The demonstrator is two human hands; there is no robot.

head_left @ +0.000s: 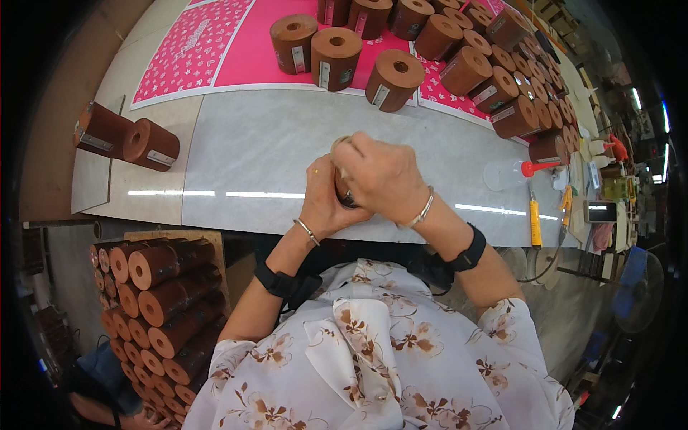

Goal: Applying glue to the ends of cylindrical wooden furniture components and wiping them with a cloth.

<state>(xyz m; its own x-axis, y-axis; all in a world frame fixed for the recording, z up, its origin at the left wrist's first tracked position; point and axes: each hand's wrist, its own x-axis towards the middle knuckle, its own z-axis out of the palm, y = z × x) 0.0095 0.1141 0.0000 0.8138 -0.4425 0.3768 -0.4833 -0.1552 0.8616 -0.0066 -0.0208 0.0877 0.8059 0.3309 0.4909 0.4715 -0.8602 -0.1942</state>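
Note:
Over the near part of the grey tabletop, my left hand point(322, 197) is closed around a brown cylinder point(343, 188), of which only a small part shows between my hands. My right hand point(383, 172) is a fist pressed against its upper end, and its fingertips are hidden. A thin rounded edge sticks out by the right knuckles, too little of it to name. Across from my hands stand brown wooden cylinders, each with a centre hole and a metal strip down its side; the nearest is one cylinder point(395, 79) at the edge of the pink sheet point(251, 61).
Two cylinders point(150, 144) lie at the left. Many more crowd the far right. A clear bottle with a red nozzle point(529, 169) and a yellow tool point(535, 222) lie right. Stacked cylinders point(168, 301) fill the lower left, near another person's hand point(147, 419). A blue fan point(634, 287) stands right.

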